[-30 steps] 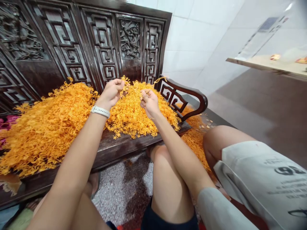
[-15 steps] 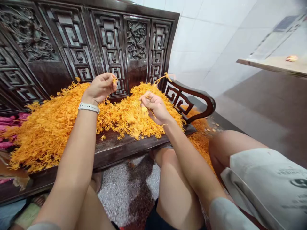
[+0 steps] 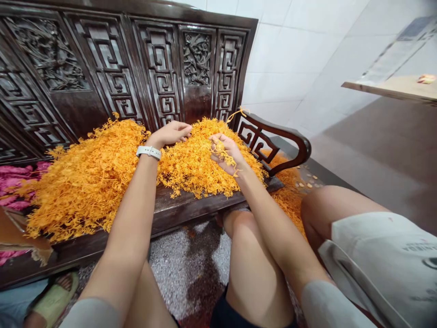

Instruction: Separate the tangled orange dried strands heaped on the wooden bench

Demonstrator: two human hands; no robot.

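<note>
Large yellow pile [image 3: 88,182] on the dark counter [image 3: 177,216], just left of left hand [image 3: 170,133]. Left hand at back-left of smaller yellow pile [image 3: 191,171], fingertips together, can't tell if they pinch anything. Right hand [image 3: 232,149] over that pile's right side, fingers curled on yellow strands [image 3: 223,154], long axis slanting from fingertips across palm toward wrist. Strands lie right of left hand, right hand nearer; smaller pile spreads below both hands
</note>
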